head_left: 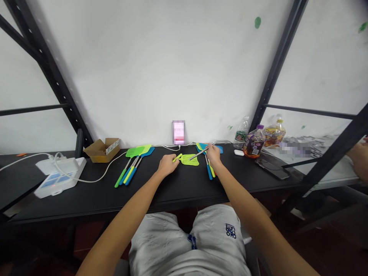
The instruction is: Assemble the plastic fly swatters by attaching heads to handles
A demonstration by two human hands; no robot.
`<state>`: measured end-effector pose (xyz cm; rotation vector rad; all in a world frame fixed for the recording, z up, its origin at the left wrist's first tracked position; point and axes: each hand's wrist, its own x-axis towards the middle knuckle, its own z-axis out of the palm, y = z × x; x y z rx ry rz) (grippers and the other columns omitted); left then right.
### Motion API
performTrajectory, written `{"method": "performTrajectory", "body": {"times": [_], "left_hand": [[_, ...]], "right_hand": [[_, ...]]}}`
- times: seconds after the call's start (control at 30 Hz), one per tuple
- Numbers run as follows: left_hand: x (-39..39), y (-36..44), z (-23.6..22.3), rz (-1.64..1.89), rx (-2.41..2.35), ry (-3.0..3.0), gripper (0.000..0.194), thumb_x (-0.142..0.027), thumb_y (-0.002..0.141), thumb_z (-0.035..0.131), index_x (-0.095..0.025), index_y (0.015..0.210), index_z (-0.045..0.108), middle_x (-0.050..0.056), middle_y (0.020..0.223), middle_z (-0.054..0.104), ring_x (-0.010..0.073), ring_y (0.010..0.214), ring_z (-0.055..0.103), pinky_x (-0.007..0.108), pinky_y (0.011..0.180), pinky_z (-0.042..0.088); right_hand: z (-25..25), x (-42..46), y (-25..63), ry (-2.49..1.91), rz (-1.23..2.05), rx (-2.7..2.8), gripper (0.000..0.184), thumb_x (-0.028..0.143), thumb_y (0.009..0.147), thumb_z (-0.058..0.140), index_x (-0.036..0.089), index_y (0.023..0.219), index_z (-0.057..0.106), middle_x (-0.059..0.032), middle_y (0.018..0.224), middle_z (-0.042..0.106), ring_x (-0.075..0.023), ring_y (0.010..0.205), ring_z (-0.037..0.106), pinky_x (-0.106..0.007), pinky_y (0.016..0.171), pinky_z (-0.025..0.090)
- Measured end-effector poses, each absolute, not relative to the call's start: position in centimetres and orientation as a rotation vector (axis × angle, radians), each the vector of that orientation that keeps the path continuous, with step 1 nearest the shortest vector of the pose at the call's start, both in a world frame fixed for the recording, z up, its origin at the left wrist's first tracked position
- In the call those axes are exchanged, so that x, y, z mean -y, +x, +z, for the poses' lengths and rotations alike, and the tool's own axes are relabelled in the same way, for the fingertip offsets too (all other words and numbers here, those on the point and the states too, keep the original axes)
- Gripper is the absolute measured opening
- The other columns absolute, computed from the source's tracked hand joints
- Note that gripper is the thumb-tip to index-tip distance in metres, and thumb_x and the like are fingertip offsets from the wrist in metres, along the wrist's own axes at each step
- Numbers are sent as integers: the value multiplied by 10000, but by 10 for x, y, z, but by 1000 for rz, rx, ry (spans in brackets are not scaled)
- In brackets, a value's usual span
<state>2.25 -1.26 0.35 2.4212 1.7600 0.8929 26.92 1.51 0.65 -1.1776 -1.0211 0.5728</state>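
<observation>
My left hand [168,165] is closed around a slim yellow-green piece [177,157], probably a handle, whose tip sticks out past the fingers. My right hand [213,153] pinches a thin metal rod [198,154] that slants down to the left. The rod's lower end lies over a yellow-green mesh fly swatter head [190,160] between both hands; whether they touch I cannot tell. Beside and partly behind my right hand lie fly swatters with blue and yellow handles [209,171]. On the left, several green, yellow and blue fly swatters [130,168] lie fanned together.
A lit phone [178,132] leans against the wall. An open cardboard box [102,150] and a white power strip [61,178] with cables sit left. Bottles [254,141], a white case [239,152] and a dark phone [271,169] stand or lie right. Another person's hand [360,159] shows at the far right.
</observation>
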Motion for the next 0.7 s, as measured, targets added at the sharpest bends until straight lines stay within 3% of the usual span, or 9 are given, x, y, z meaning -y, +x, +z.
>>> {"method": "performTrajectory", "body": {"times": [0.4,0.7], "left_hand": [[12,23,4,964,-1666,2458,211,-271,791,478,-203,597,524,9,578,517,152,585,452,279,560,228],[19,26,4,959,-1457,2484,289,-385,885,441,-193,735,597,-6,653,552,129,607,459,244,581,281]], "right_hand": [[11,-10,268,-1151,634,949,341,471,900,482,196,705,532,32,489,389,-135,491,395,-255,464,313],[11,-11,274,-1161,634,917,397,535,909,396,200,737,522,47,478,380,-130,474,377,-250,464,287]]}}
